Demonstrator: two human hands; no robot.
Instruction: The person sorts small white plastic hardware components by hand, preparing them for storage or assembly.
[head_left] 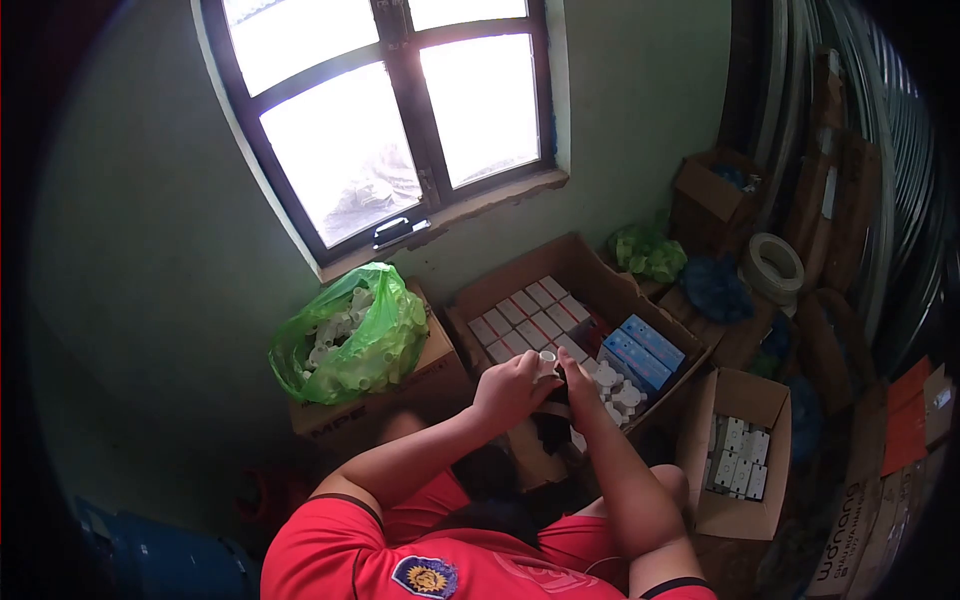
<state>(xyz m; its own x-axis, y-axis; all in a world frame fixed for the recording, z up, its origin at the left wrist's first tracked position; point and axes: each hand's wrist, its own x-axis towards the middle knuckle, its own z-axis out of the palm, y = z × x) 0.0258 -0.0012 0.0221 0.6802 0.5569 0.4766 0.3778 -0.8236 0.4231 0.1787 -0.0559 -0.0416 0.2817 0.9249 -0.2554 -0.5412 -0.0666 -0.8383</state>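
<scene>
My left hand (pixel 505 392) is closed round a short white plastic pipe fitting (pixel 546 364), its round open end facing up. Against the other side of the fitting is my right hand (pixel 584 392), its fingers close together and partly hidden from this angle. Both hands are over the near edge of a large open cardboard box (pixel 470 300). Inside it are rows of small white boxes (pixel 520 318), blue boxes (pixel 643 355) and several round white plastic junction boxes (pixel 618 392), just right of my right hand.
A green plastic bag (pixel 385 335) of white fittings sits on a closed carton (pixel 340 418) at left. To the right, a smaller open carton (pixel 760 400) holds white switch-like pieces (pixel 738 458). Behind are a white coil (pixel 774 268), another green bag (pixel 648 254) and long pipes (pixel 890 150).
</scene>
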